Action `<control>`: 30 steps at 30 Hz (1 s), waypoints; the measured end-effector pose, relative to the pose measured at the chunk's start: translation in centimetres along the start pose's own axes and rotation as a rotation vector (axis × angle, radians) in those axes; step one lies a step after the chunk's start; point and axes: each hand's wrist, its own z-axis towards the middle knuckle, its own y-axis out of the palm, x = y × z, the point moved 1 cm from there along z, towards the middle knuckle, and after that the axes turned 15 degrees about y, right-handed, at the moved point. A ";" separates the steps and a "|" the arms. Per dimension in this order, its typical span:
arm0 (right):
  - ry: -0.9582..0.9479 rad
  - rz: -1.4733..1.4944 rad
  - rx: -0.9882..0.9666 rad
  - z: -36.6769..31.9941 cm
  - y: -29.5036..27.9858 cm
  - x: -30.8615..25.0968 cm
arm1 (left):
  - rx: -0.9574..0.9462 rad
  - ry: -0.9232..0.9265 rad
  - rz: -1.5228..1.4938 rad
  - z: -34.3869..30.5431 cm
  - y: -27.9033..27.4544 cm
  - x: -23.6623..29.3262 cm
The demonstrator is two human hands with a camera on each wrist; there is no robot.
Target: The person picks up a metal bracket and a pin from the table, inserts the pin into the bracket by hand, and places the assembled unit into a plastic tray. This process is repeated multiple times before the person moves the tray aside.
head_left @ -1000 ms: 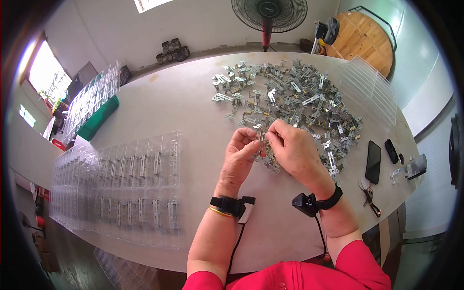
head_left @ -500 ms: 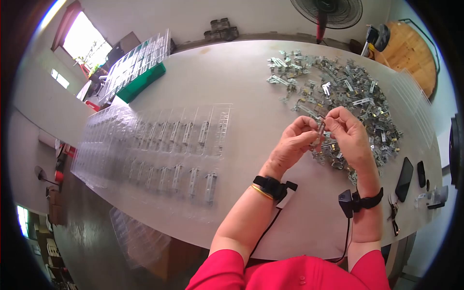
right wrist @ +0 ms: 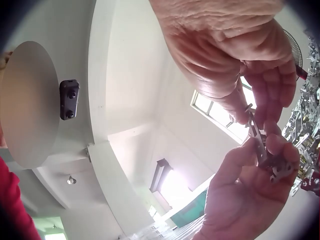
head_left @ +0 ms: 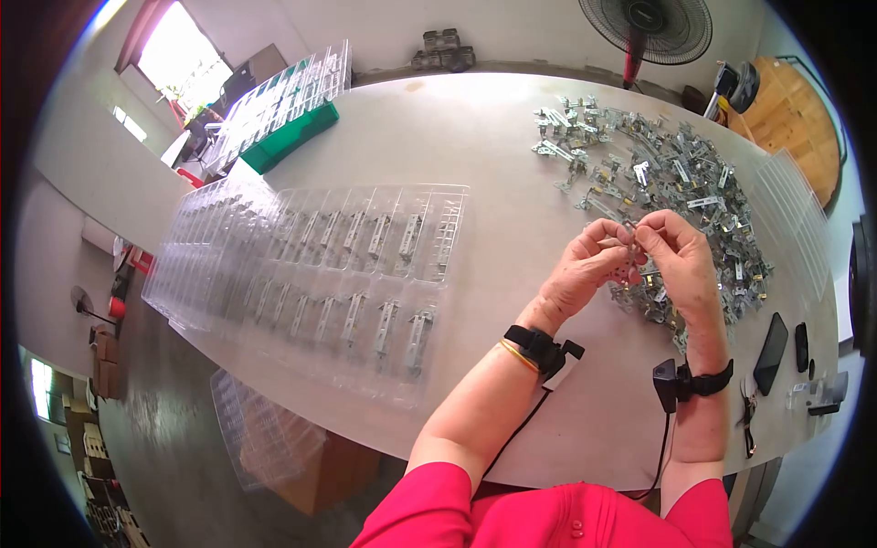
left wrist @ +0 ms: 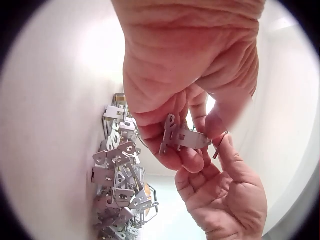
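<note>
The left hand (head_left: 585,271) grips a small metal hinge part (left wrist: 190,139) between thumb and curled fingers, with its flat perforated plate against the fingers. Facing it, the right hand (head_left: 681,260) has thumb and fingertips together at the part's end, pinching a thin metal piece (left wrist: 220,145). In the right wrist view the hinge part (right wrist: 258,142) spans the space between both hands. Both hands are above the near left edge of a heap of similar metal parts (head_left: 703,203).
Clear plastic trays (head_left: 365,290) holding rows of metal parts lie at the left. Behind them stands a green bin (head_left: 290,137) with trays on top. A phone (head_left: 772,353), a black case (head_left: 801,347) and scissors-like tool (head_left: 749,418) lie at the right; an empty clear tray (head_left: 793,219) is beyond.
The head view has turned left, so the table and hands appear farther right. Both hands still hold the part between them, with small finger shifts.
</note>
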 end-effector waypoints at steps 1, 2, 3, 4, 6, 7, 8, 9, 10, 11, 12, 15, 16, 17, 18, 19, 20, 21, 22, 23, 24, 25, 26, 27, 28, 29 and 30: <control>-0.017 -0.016 0.011 0.1 -0.1 0.1 | -0.008 0.003 -0.008 0.0 0.1 0.0; -0.034 -0.031 0.022 0.1 -0.1 0.1 | -0.005 0.010 -0.006 0.0 0.2 0.0; -0.036 -0.033 0.015 0.2 0.0 0.1 | -0.002 0.011 -0.010 0.0 0.2 0.0; -0.035 -0.033 0.033 0.2 0.2 0.1 | 0.001 0.011 -0.014 0.0 0.2 0.0; -0.027 -0.031 0.046 0.2 0.5 0.2 | 0.004 0.034 0.027 0.0 0.0 -0.2; -0.075 -0.059 0.092 0.3 0.6 0.3 | -0.002 0.054 0.064 0.1 -0.1 -0.2; -0.125 -0.090 0.141 0.4 0.6 0.3 | -0.002 0.052 0.061 0.1 -0.1 -0.3; -0.139 -0.087 0.169 0.3 0.7 0.2 | -0.005 0.076 0.109 0.1 -0.1 -0.3; -0.138 -0.093 0.177 0.2 0.7 0.1 | -0.011 0.101 0.156 0.3 -0.1 -0.4; -0.131 -0.126 0.210 0.1 0.7 0.1 | -0.018 0.095 0.144 0.4 -0.1 -0.5; -0.119 -0.164 0.244 -0.1 0.5 0.2 | -0.033 0.118 0.177 0.4 -0.2 -0.6; -0.148 -0.173 0.292 -0.1 0.4 1.1 | -0.043 0.139 0.297 0.6 0.0 -1.2; -0.167 -0.160 0.297 -0.2 0.3 1.2 | -0.045 0.121 0.362 0.5 0.4 -1.2; -0.160 -0.176 0.306 -0.4 0.3 1.1 | -0.043 0.128 0.386 0.5 0.6 -1.4; -0.154 -0.182 0.318 -0.7 0.3 1.0 | -0.050 0.121 0.375 0.4 0.9 -1.5; -0.142 -0.169 0.314 -0.9 0.3 1.0 | -0.038 0.115 0.490 0.3 1.2 -1.4; -0.132 -0.153 0.309 -1.1 0.3 1.0 | -0.026 0.110 0.608 0.3 1.5 -1.3; -0.142 -0.151 0.307 -1.3 0.2 1.2 | -0.019 0.133 0.667 0.2 1.8 -1.3; -0.145 -0.148 0.314 -1.3 0.1 1.5 | -0.028 0.133 0.669 0.1 1.9 -1.4; -0.143 -0.108 0.306 -1.2 -0.1 2.0 | -0.041 0.188 0.804 0.1 1.9 -1.3; -0.143 -0.065 0.298 -1.2 -0.2 2.1 | -0.058 0.246 0.942 0.1 1.8 -1.2; -0.151 -0.050 0.306 -1.4 -0.4 2.1 | -0.072 0.247 0.953 0.1 1.6 -1.2; -0.170 -0.051 0.317 -1.8 -0.5 2.0 | -0.025 0.226 0.894 0.2 1.3 -1.5; -0.189 -0.055 0.326 -2.3 -0.7 1.9 | 0.025 0.205 0.834 0.3 1.3 -1.5; -0.195 -0.045 0.328 -2.8 -1.1 1.9 | 0.018 0.208 0.843 0.4 1.3 -1.5; -0.103 0.038 0.218 -3.3 -1.5 2.0 | 0.065 0.208 0.769 0.4 1.2 -1.4; -0.011 0.121 0.105 -3.9 -1.7 2.0 | 0.112 0.207 0.696 0.4 1.1 -1.2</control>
